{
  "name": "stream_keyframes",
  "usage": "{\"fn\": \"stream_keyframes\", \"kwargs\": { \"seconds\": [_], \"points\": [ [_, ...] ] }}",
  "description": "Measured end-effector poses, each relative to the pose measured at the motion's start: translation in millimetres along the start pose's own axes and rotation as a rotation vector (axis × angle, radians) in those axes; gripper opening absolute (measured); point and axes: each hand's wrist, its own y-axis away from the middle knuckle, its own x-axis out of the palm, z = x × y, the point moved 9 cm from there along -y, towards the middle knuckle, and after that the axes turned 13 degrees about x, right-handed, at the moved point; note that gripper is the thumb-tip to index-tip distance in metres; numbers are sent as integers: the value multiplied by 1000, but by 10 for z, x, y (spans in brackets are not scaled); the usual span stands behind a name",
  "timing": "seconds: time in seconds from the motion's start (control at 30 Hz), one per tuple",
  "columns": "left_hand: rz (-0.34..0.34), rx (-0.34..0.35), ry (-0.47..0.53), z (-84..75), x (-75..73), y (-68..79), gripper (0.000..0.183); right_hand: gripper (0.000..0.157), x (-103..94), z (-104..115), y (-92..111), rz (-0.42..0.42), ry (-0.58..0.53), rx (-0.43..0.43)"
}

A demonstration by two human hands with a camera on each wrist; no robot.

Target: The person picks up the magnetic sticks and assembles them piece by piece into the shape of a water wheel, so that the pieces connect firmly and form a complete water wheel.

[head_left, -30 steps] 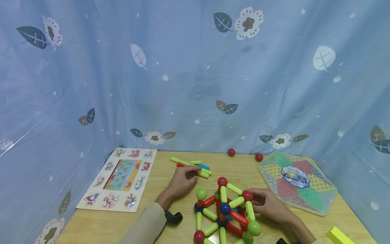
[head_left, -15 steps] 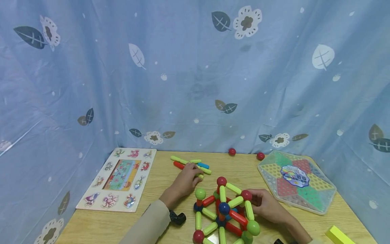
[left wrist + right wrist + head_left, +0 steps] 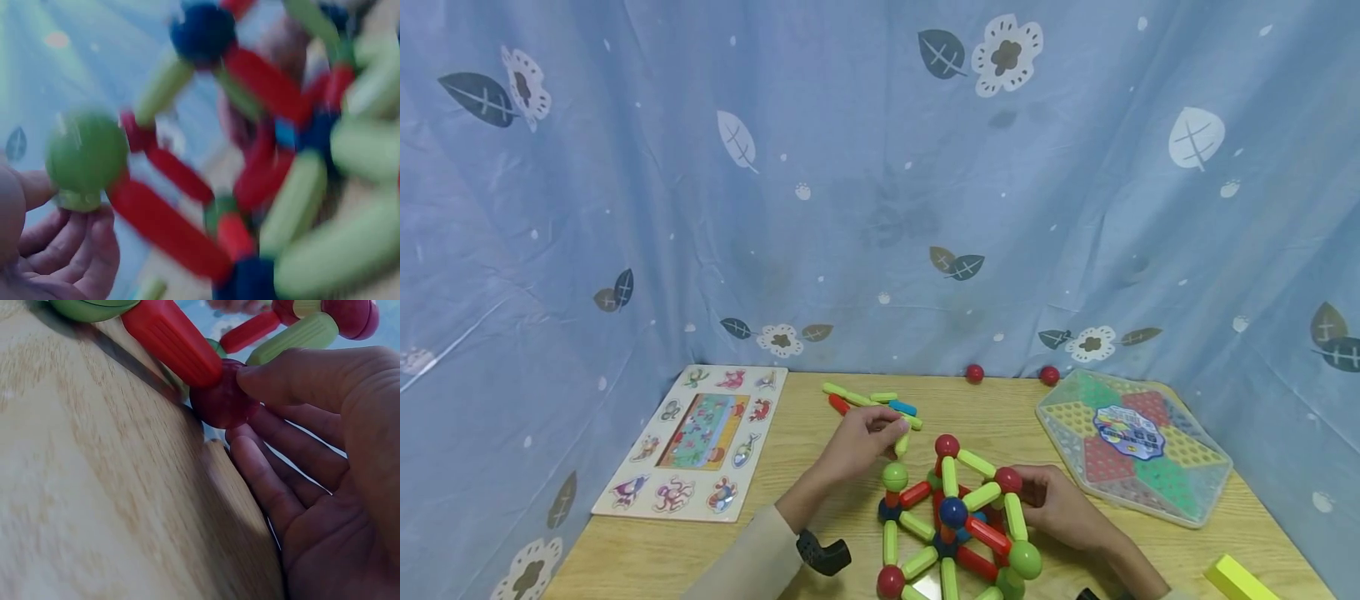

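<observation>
A construction of red, blue and yellow-green magnetic rods and coloured balls point(image 3: 953, 512) stands at the front middle of the table. My left hand point(image 3: 859, 446) pinches a yellow-green magnetic rod point(image 3: 902, 442) between thumb and fingers, just behind the raised green ball point(image 3: 895, 477) at the construction's left corner. In the left wrist view that green ball point(image 3: 86, 150) partly hides the rod, so contact between them cannot be told. On the other side, my right hand point(image 3: 1060, 507) holds a dark red ball point(image 3: 222, 403) low on the construction with thumb and fingertips.
Loose rods point(image 3: 850, 395) in yellow-green, red and blue lie behind the left hand. Two red balls point(image 3: 974, 373) rest along the back edge. An animal puzzle board point(image 3: 745, 492) lies left, a star-patterned game board point(image 3: 1206, 496) right, and a yellow block point(image 3: 1236, 577) at front right.
My left hand has picked a yellow-green rod from the loose pile and brought it towards the construction, standing it nearly upright. The right hand keeps its place.
</observation>
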Motion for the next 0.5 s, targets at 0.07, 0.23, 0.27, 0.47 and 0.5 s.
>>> {"fn": "stream_keyframes", "kwargs": {
  "seconds": [0.07, 0.23, 0.27, 0.47, 0.5],
  "points": [
    [23, -64, 146, -63, 80, 18, 42, 35, -14, -8, 6, -25, 17, 11],
    [90, -174, 223, -140, 203, 64, 43, 34, -27, -21, 8, -56, 45, 34],
    [104, -183, 214, -147, 211, 73, 42, 34, -23, -23, 6, -52, 39, 36],
    [160, -204, 235, -134, 249, 90, 42, 34, -6, -26, -6, -38, 23, 34],
    [170, -207, 243, -129, 258, 91, 42, 33, -8, -26, -5, -42, 28, 34]
  ]
}}
